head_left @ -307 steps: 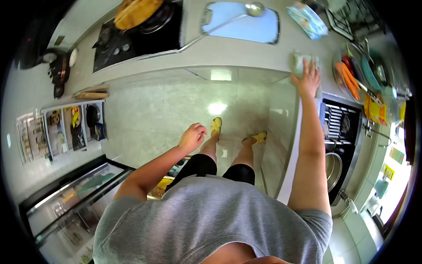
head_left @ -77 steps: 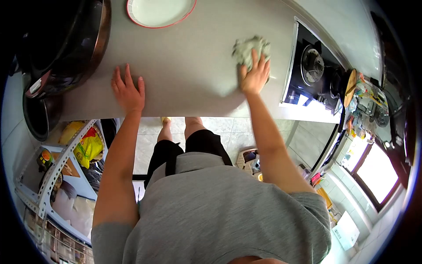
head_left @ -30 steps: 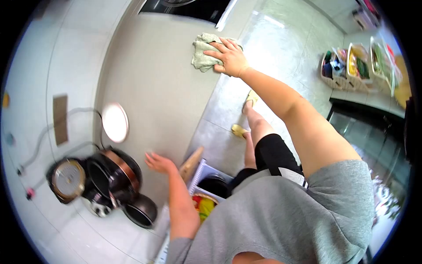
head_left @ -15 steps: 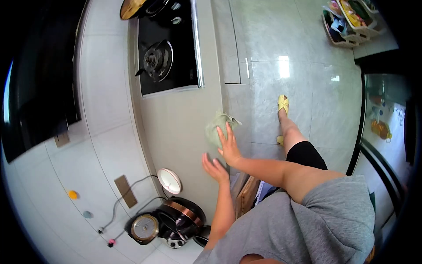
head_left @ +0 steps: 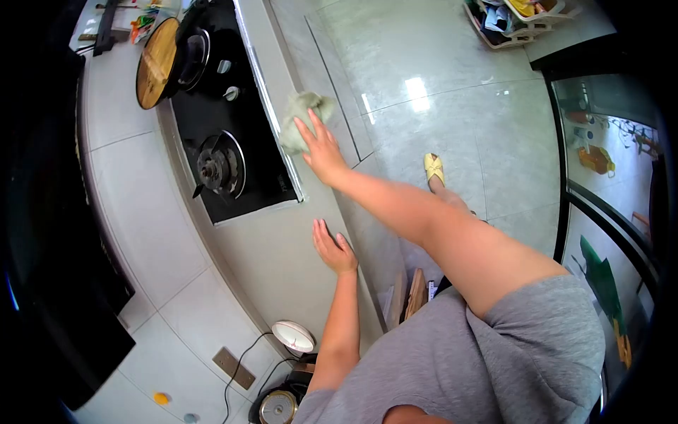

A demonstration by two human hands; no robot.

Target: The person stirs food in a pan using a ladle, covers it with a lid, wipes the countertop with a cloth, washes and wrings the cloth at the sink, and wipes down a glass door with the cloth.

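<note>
A crumpled pale green cloth (head_left: 305, 113) lies on the counter's front strip, beside the metal edge of the black gas hob (head_left: 258, 177). My right hand (head_left: 323, 150) presses on the cloth, its fingers stretched over the fabric and holding it against the surface. Lower down, my left hand (head_left: 335, 247) rests over the beige counter (head_left: 272, 244) near its front edge, fingers extended and nothing in it. Part of the cloth is hidden under my right fingers.
A pan with a wooden lid (head_left: 157, 63) sits on the far burner. Near me are a white round dish-like object (head_left: 293, 336) and a dark appliance (head_left: 279, 408) with cords. Boards (head_left: 415, 293) stand below the counter edge. Baskets (head_left: 519, 21) are across the floor.
My right hand and the cloth have slid forward along the counter edge to beside the hob. My left hand has moved forward too, and the view has shifted.
</note>
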